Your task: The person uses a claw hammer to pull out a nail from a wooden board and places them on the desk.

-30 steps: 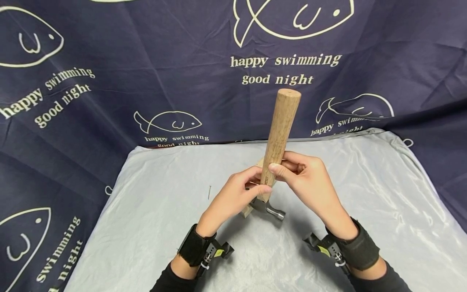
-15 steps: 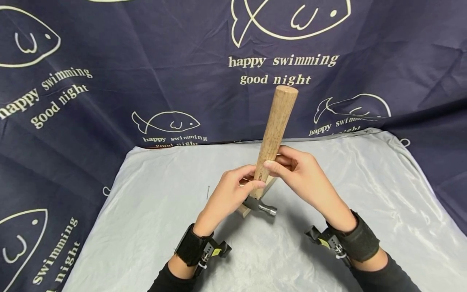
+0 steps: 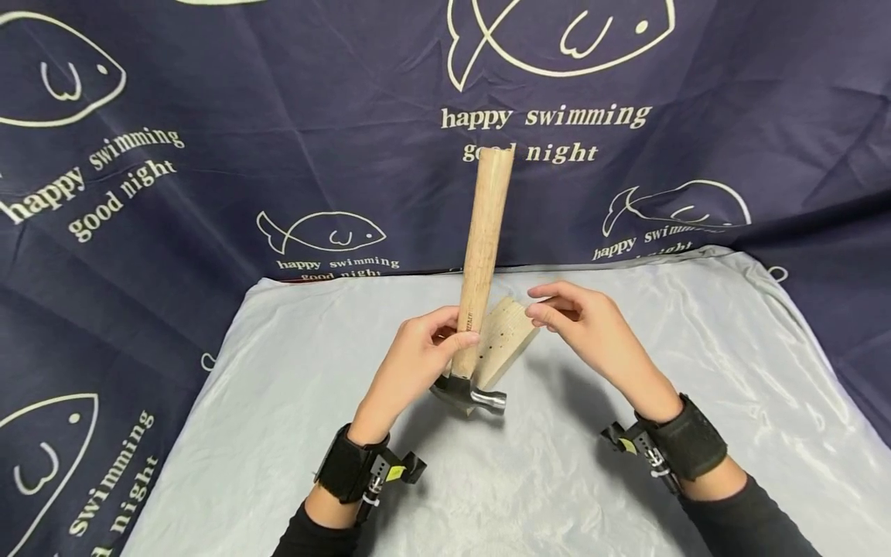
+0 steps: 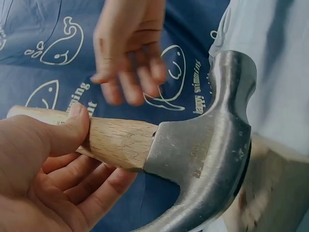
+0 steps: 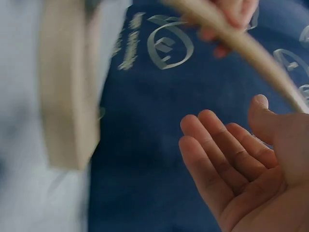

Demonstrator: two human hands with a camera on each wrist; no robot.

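Observation:
My left hand [image 3: 415, 358] grips a claw hammer [image 3: 479, 255] low on its wooden handle, thumb in front and fingers behind. The handle points up and the steel head [image 4: 203, 145] hangs at the bottom, overlapping the near end of a wooden block [image 3: 506, 334] in the head view. Small dark holes mark the block's top. My right hand [image 3: 588, 321] is apart from the hammer, beside the block's far end, its fingers loosely bent and holding nothing. The right wrist view shows that palm [image 5: 251, 179] bare, with the blurred handle beyond it.
The table [image 3: 599, 495] is covered with a shiny pale grey cloth. A dark blue curtain [image 3: 390, 155] printed with fish and lettering hangs behind it and at the sides. Wrist straps [image 3: 685, 437] with small cameras sit on both forearms.
My right hand has let go of the handle and drawn off to the right. The left hand has carried the hammer leftward, uncovering more of the block. The nail seen earlier on the cloth is out of sight.

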